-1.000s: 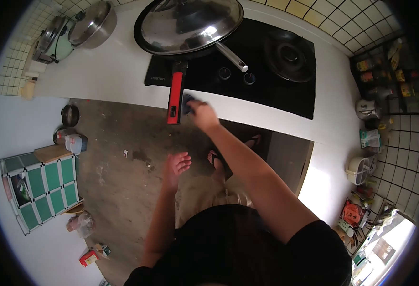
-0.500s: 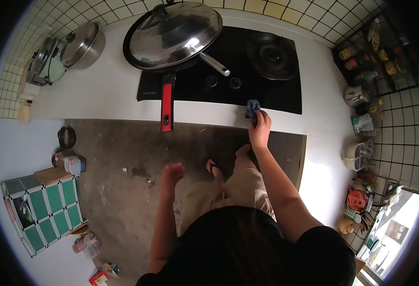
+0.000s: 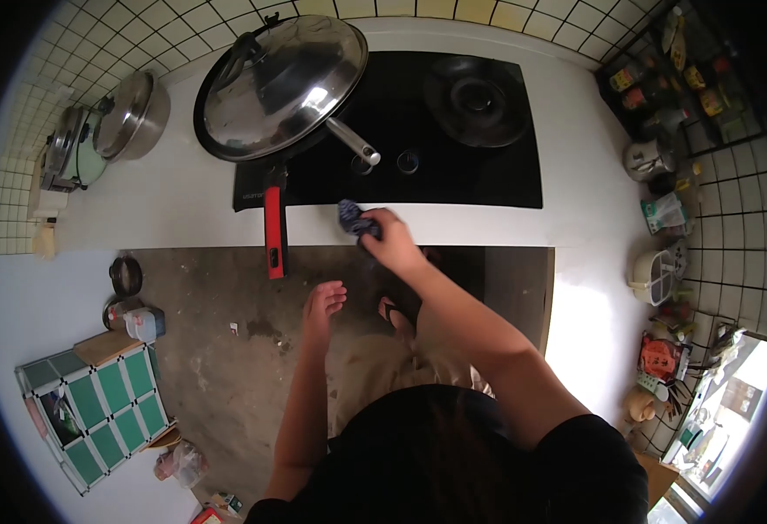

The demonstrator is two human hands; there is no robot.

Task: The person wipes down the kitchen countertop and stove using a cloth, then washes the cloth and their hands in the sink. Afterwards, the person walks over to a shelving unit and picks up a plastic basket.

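Right-hand fingers (image 3: 383,216) hold a dark cloth (image 3: 349,217) at the white counter (image 3: 462,226).

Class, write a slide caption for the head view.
Right hand holding a dark cloth at the white counter, left hand empty.

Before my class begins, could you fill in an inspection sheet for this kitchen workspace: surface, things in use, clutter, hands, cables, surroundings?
Surface: white counter bearing a black cooktop.
Things in use: bunched dark cloth at the counter's front strip; touching or just above, I cannot tell.
Clutter: lidded pan on the cooktop, its red handle jutting past the counter's front edge.
Hands: right hand grips the cloth; left hand, fingers loosely curled, holds nothing visible.
Cables: none clearly made out.
Surroundings: metal pot at the counter's left; green cabinet on the floor, left.
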